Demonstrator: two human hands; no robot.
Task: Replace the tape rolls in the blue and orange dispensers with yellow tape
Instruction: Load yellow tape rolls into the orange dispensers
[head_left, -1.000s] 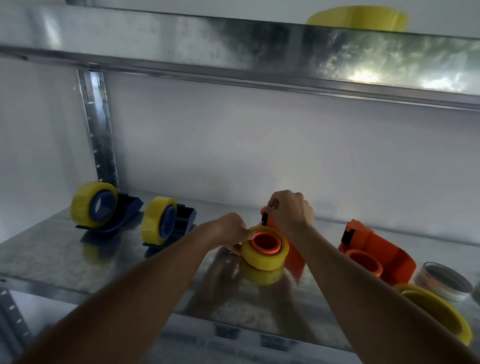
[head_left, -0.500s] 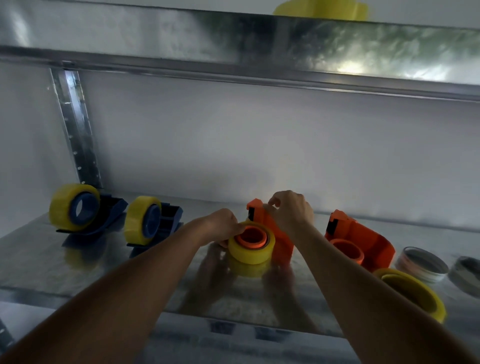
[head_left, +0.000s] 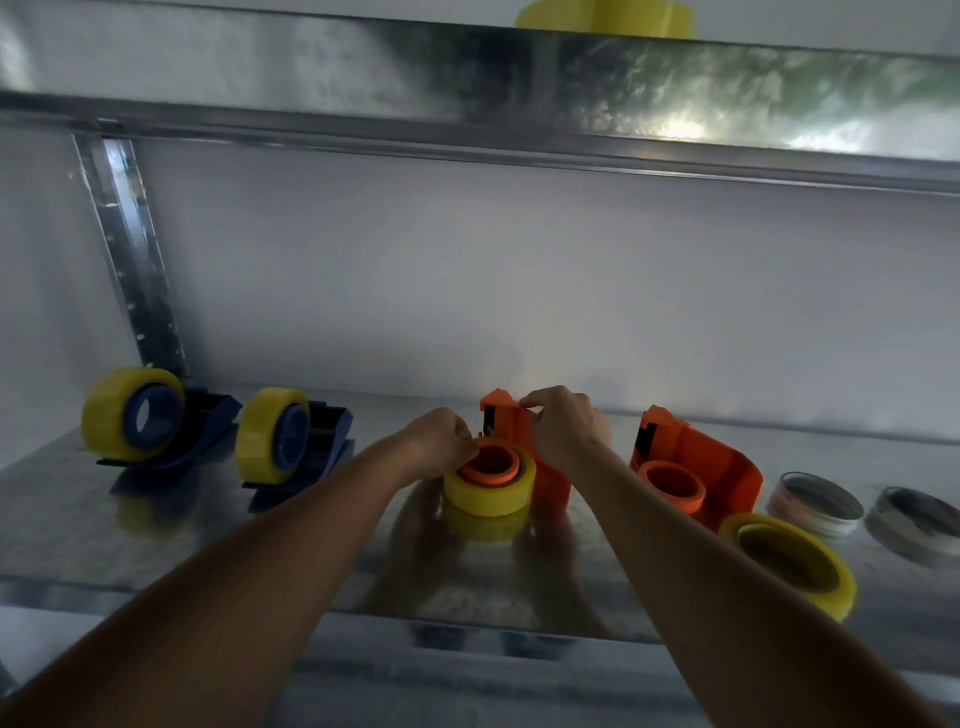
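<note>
- Since the earlier frame, our right hand (head_left: 563, 431) has slid along the top of the middle orange dispenser (head_left: 524, 447), which now stands more upright; both hands remain on it.
- Right hand: thumb and fingers pinch the dispenser's top edge.
- Left hand (head_left: 441, 439): fingers curled at the rim of the yellow roll (head_left: 488, 488) seated on the dispenser's orange hub; we cannot tell whether they grip tape or only touch it.
- Two blue dispensers (head_left: 208, 431) (head_left: 317, 441), far left, each carrying a yellow roll.
- Second orange dispenser (head_left: 696, 462), right, hub bare.
- Loose yellow roll (head_left: 789, 561) lying flat near it, at the shelf (head_left: 156, 525) front.
- Two grey-rimmed rolls (head_left: 813, 504) (head_left: 914, 525), far right.
</note>
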